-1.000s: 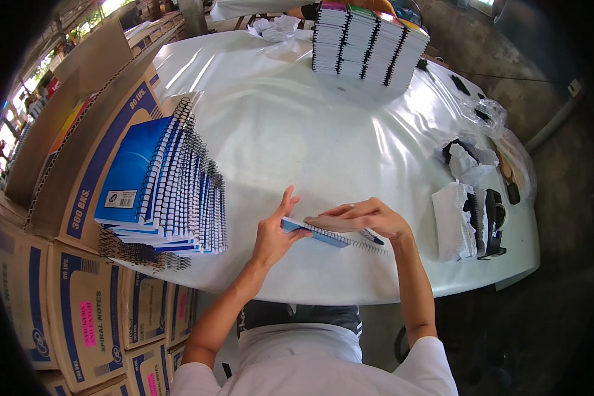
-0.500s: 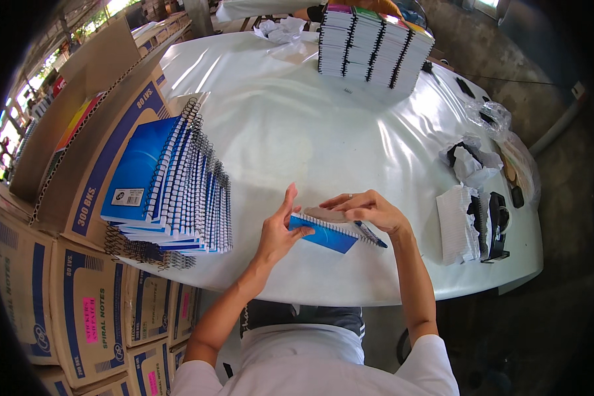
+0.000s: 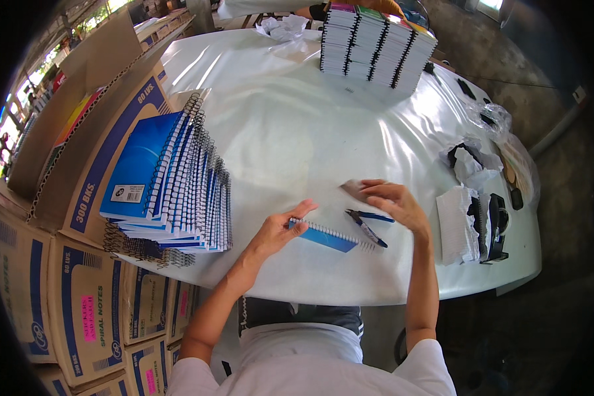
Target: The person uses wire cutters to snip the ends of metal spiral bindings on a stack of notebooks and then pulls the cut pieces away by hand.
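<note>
Near the front of the table, my left hand (image 3: 278,232) grips the left end of a blue spiral notebook (image 3: 327,239), its thumb on the cover and its fingers behind. The notebook stands on its edge, wire coil upward, with loose coil turns sticking out past its right end. My right hand (image 3: 400,206) is to the right, apart from the notebook, pinching a thin grey-brown flat piece (image 3: 354,190) that is blurred at its edges. Between that hand and the notebook, a pair of blue-handled pliers (image 3: 367,228) lies on the table with its handles spread.
A stack of blue spiral notebooks (image 3: 138,171) stands at the left beside an opened carton (image 3: 105,158). More cartons (image 3: 89,310) are piled below. Thick bound stacks (image 3: 373,49) stand at the far side. Torn white packaging (image 3: 457,224) and plastic bags (image 3: 518,158) lie at right.
My right hand has moved up and right, away from the notebook's coil, with the flat piece in its fingers. The pliers now show more fully. The notebook has tipped more upright.
</note>
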